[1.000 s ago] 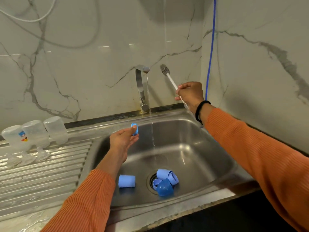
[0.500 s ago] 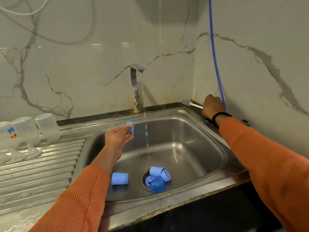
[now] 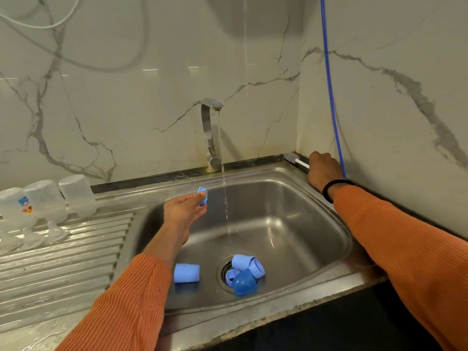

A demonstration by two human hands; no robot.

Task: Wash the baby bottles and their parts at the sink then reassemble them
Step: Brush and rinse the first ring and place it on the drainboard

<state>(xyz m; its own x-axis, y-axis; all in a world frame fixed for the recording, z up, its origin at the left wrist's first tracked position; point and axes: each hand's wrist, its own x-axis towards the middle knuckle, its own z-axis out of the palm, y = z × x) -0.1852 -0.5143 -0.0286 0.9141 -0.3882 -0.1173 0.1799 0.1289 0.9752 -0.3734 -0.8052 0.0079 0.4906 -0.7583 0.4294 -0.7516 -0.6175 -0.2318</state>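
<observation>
My left hand (image 3: 186,211) pinches a small blue bottle ring (image 3: 202,196) over the steel sink (image 3: 316,206), just left of the running stream. My right hand (image 3: 323,168) grips the white handle of a bottle brush (image 3: 293,159) that lies on the sink's back right corner, bristles toward the tap. On the sink floor lies a light blue cap (image 3: 187,273), and several blue caps and rings (image 3: 244,273) sit piled on the drain. Three clear bottles (image 3: 48,201) stand upside down on the drainboard at the left.
The tap (image 3: 210,133) at the back runs a thin stream into the basin. A blue cord (image 3: 329,84) hangs down the right wall beside my right wrist. Clear nipples (image 3: 54,230) stand on the ribbed drainboard (image 3: 65,262). Marble walls close in behind and to the right.
My right hand has lowered the brush from mid-air beside the tap down to the sink's back right corner. My left hand has kept the blue ring by the stream.
</observation>
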